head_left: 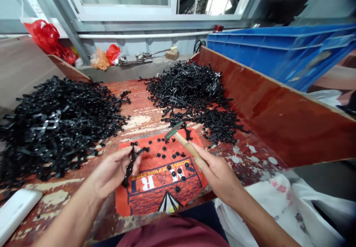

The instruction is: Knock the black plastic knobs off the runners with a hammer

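Note:
Between the fingers and thumb of my left hand (115,171) is a black jointed linkage piece (130,163), held over the left part of an orange printed cloth (122,202). My right hand (215,171) is wrapped round the wooden handle of a small hammer (185,143). The hammer's green and dark head points up and left, above the cloth's far edge. Several small round black caps (173,173) lie scattered on the cloth between my hands. One more black linkage piece (188,133) lies at the cloth's far edge, near the hammer.
Large heaps of black linkage pieces stand at left (61,124) and at back right (189,87). A reddish board (278,117) walls the right side, with a blue crate (272,54) beyond. A white object (19,213) lies front left. Plastic bags (112,54) and metal tools (143,57) sit at the back.

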The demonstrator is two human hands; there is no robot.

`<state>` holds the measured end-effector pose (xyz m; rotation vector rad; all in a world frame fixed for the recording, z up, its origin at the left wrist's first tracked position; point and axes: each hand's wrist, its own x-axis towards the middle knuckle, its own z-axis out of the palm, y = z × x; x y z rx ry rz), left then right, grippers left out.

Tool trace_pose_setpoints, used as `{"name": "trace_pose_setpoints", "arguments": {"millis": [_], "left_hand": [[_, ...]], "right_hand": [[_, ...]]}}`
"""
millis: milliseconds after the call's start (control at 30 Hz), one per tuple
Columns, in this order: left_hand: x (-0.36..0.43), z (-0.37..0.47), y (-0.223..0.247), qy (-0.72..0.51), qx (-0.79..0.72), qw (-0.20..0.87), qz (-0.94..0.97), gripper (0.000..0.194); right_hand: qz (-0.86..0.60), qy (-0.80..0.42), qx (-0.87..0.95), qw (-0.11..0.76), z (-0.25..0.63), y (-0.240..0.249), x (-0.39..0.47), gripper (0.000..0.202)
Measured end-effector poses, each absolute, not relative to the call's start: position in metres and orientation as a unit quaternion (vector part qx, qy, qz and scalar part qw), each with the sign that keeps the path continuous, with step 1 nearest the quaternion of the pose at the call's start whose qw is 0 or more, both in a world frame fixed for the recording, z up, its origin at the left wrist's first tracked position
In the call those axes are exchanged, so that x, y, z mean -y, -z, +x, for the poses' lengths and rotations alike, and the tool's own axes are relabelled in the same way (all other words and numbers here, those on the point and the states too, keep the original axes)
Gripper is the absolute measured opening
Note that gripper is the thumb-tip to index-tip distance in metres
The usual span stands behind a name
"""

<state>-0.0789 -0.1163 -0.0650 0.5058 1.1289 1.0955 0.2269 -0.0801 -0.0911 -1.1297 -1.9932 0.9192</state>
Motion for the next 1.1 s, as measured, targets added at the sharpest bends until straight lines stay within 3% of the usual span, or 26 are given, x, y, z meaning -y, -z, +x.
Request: {"name": "trace_pose_setpoints", "arguments": {"millis": [400, 467, 600, 767, 900, 1000, 1067, 1100], "left_hand": [[0.113, -0.066, 0.069, -0.643, -0.45, 0.619, 0.023, 0.029], [0.115, -0.057, 0.069, -0.676, -0.437, 0.593, 0.005, 0.029], [0.12, -0.029, 0.061, -0.731, -0.383, 0.565, 0.003, 0.035], [0.131, -0.005, 0.053, -0.73, -0.358, 0.581, 0.032, 0.045], [0.157, -0.03, 0.06, -0.636, -0.487, 0.582, 0.142, 0.027], [0.175, -0.065, 0.061, -0.529, -0.682, 0.416, 0.287, 0.017], [0.177, -0.08, 0.058, -0.49, -0.733, 0.268, 0.389, 0.03], [0.176, -0.082, 0.056, -0.473, -0.73, 0.242, 0.43, 0.037]], "right_hand": [[-0.406, -0.399, 0.766, 0.298, 0.224, 0.106, 0.101, 0.045], [-0.425, -0.401, 0.758, 0.29, 0.212, 0.102, 0.105, 0.037], [-0.421, -0.398, 0.756, 0.305, 0.172, 0.087, 0.111, 0.003], [-0.343, -0.395, 0.781, 0.342, 0.134, 0.078, 0.106, 0.016], [-0.352, -0.382, 0.781, 0.346, 0.14, 0.077, 0.102, 0.016], [-0.357, -0.355, 0.792, 0.344, 0.154, 0.071, 0.102, 0.02], [-0.337, -0.361, 0.805, 0.328, 0.16, 0.064, 0.104, 0.021], [-0.322, -0.372, 0.81, 0.32, 0.16, 0.06, 0.105, 0.021]]}}
